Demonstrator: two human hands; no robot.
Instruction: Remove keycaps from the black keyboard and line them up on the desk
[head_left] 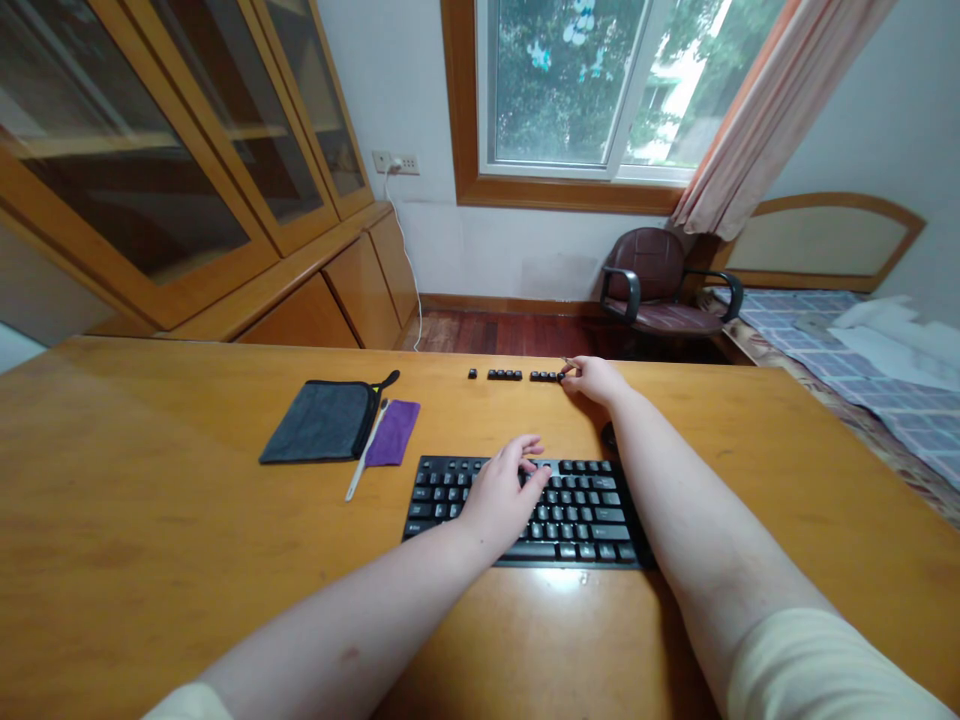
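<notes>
A black keyboard [577, 515] lies on the desk in front of me. My left hand [499, 500] rests over its upper middle, thumb and fingers apart, near a grey strip [553, 467] in the top row where no keycaps show. Close to the desk's far edge, several loose black keycaps [505, 375] are lined up in small groups. My right hand [592, 380] reaches to the right end of that line, its fingertips closed on a keycap [561, 377] there. Part of the keyboard's right side is behind my right forearm.
To the left lie a dark grey cloth [319, 422], a purple cloth [394, 433] and a white-handled brush [366, 455]. A dark round object [608, 435] is partly hidden by my right forearm. Beyond the wooden desk [187, 560] stand a cabinet [292, 290], an armchair [649, 270] and a bed [862, 340].
</notes>
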